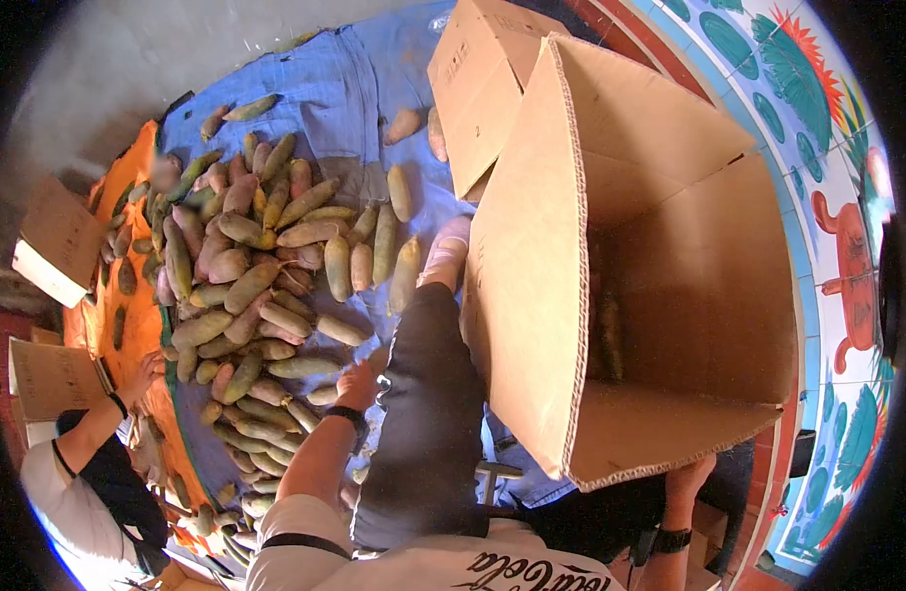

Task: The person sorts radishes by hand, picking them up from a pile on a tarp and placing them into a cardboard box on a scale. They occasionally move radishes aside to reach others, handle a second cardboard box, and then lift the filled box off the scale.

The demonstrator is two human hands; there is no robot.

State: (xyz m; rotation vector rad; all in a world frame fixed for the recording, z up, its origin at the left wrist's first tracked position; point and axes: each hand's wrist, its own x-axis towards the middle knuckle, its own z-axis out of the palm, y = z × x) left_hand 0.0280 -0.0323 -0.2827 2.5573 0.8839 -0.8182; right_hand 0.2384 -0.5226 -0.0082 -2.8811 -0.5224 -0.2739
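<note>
My left hand is low over a big heap of green radishes, right beside a radish at the heap's near edge. Its fingers are blurred, and I cannot tell whether they grip anything. To the right, a large open cardboard box lies with its mouth toward me, a few greenish radishes dim in its shadowed inside. At the box's lower edge, my right hand grips the cardboard, its fingers partly hidden by the flap.
A blue sheet lies under the radishes, an orange one to its left. Another carton stands behind the box. At lower left another person's hand is at the heap, near smaller cartons. A painted tile wall borders the right.
</note>
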